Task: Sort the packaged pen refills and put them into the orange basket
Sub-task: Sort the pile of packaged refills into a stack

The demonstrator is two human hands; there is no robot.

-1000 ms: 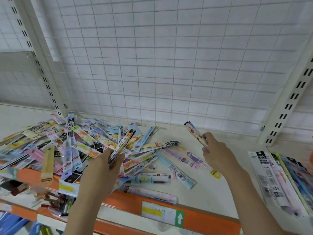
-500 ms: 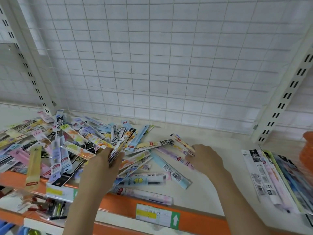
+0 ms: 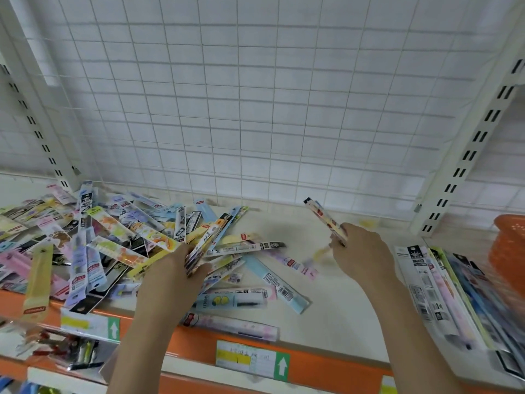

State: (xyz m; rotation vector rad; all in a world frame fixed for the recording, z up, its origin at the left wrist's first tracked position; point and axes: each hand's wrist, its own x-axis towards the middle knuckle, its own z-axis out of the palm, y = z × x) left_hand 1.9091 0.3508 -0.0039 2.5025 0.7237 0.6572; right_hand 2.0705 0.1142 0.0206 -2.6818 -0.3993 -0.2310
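Observation:
A heap of packaged pen refills point(image 3: 93, 240) covers the left half of the white shelf point(image 3: 335, 302). My left hand point(image 3: 173, 277) grips a fanned stack of refill packs point(image 3: 207, 240) at the heap's right edge. My right hand point(image 3: 358, 251) holds a few refill packs point(image 3: 324, 220) raised above the shelf, pointing up and to the left. Loose packs point(image 3: 272, 280) lie flat between my two hands. The orange basket point(image 3: 508, 251) stands at the far right, cut off by the frame edge.
A row of sorted packs point(image 3: 443, 291) lies at the right, next to the basket. A white wire grid point(image 3: 255, 95) backs the shelf, with slotted uprights point(image 3: 468, 149) on either side. The shelf's orange front edge point(image 3: 312, 362) carries price labels.
My right hand dipped to the shelf among the loose packs, then rose again to the right holding its packs upright. My left hand kept its stack almost still.

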